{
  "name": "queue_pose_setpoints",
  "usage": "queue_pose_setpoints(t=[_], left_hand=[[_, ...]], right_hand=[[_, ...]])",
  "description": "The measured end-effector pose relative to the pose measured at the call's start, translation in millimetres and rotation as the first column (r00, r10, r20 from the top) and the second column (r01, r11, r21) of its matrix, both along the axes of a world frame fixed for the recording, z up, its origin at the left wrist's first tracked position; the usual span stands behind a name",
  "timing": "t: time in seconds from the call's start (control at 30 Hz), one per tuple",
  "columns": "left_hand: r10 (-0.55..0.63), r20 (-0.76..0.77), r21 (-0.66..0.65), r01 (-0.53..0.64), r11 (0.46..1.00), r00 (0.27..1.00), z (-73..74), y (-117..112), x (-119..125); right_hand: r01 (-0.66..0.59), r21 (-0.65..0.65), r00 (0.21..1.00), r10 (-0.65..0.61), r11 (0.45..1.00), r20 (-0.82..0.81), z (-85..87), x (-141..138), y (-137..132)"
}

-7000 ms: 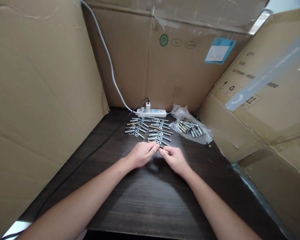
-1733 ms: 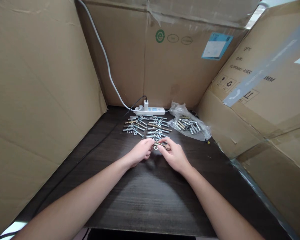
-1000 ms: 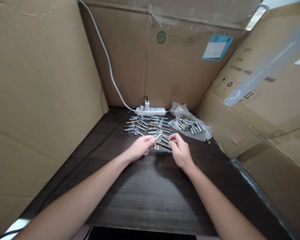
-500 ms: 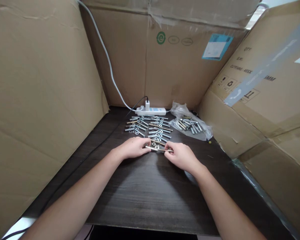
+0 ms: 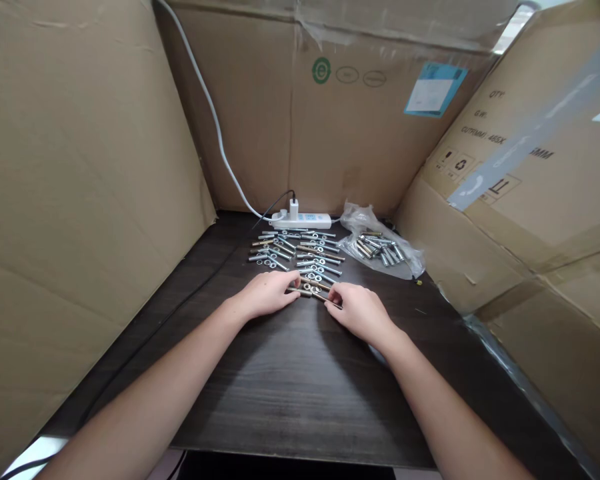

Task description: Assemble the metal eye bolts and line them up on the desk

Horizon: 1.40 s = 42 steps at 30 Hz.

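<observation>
My left hand (image 5: 270,293) is closed, thumb and fingers pinching a short metal sleeve (image 5: 304,293) close to the table. Opposite it, my right hand (image 5: 357,308) pinches a thin brass-coloured bolt (image 5: 320,298), slanting down to the right. The sleeve's right end and the bolt's left end lie very near each other; I cannot tell if they touch. Just behind the fingers are loose washers (image 5: 307,287) and another brass-coloured bolt (image 5: 316,284). Beyond them, several bolts (image 5: 320,262) and sleeves (image 5: 280,254) lie in two columns with washers and rings among them.
A clear plastic bag (image 5: 411,262) with several metal sleeves (image 5: 380,248) on it lies at the back right. Behind the columns is a white power strip (image 5: 315,221) with a charger (image 5: 294,210). A black cable (image 5: 180,307) crosses the dark table (image 5: 300,393). Cardboard walls (image 5: 250,120) enclose three sides.
The sleeve and bolt have come down slightly towards the table and back towards the washers. The bolt now slants more, its right end lower. Both hands keep their pinch.
</observation>
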<state>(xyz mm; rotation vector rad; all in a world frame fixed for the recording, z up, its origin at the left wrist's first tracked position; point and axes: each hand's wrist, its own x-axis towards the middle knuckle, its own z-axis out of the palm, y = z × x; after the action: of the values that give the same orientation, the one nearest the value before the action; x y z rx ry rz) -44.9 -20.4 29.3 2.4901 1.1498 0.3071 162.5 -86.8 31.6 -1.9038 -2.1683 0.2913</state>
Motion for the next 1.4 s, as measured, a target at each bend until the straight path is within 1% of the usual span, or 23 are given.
queue_pose_setpoints(t=[0.17,0.37,0.63,0.83,0.93,1.03,1.1,1.17,1.23,1.4], left_hand=[[0.02,-0.002,0.014,-0.02,1.0,1.0,-0.6,-1.6,3.8],[0.047,0.0,0.039,-0.047,0.998,0.999,-4.1,-2.6,7.4],[0.066,-0.023,0.026,-0.066,0.998,0.998,-1.0,-5.8,10.8],[0.053,-0.041,0.086,-0.049,0.995,0.998,-1.1,-7.4,13.7],[0.006,-0.043,0.114,-0.001,0.994,0.999,3.4,-16.5,19.2],[-0.129,-0.092,0.111,0.139,0.984,0.987,6.3,-29.2,26.3],[-0.213,-0.143,0.121,0.231,0.965,0.967,5.5,-36.1,30.3],[-0.27,-0.187,0.129,0.296,0.946,0.945,3.1,-40.0,32.7],[-0.294,-0.218,0.136,0.327,0.935,0.931,0.4,-41.0,33.5],[-0.306,-0.239,0.174,0.35,0.92,0.922,-3.4,-38.5,31.7]], right_hand=[[-0.002,0.008,1.0,0.002,1.0,-0.002,-0.4,-0.6,0.7],[-0.007,0.058,1.0,0.007,0.998,0.004,-2.6,0.0,1.8],[-0.024,0.091,1.0,0.025,0.996,-0.008,-8.9,3.0,5.5],[-0.012,0.109,1.0,0.014,0.994,-0.012,-7.4,2.7,5.1],[-0.007,0.139,0.999,0.013,0.99,-0.037,-4.7,2.1,3.8],[0.019,0.207,0.996,0.0,0.978,-0.088,-2.9,2.8,3.1],[0.042,0.252,0.993,-0.012,0.967,-0.118,-2.4,3.8,3.3],[0.056,0.279,0.99,-0.019,0.959,-0.137,-2.5,4.8,3.8],[0.062,0.286,0.989,-0.02,0.956,-0.148,-2.9,5.3,4.4],[0.052,0.261,0.986,-0.007,0.964,-0.169,-4.0,5.1,5.1]])
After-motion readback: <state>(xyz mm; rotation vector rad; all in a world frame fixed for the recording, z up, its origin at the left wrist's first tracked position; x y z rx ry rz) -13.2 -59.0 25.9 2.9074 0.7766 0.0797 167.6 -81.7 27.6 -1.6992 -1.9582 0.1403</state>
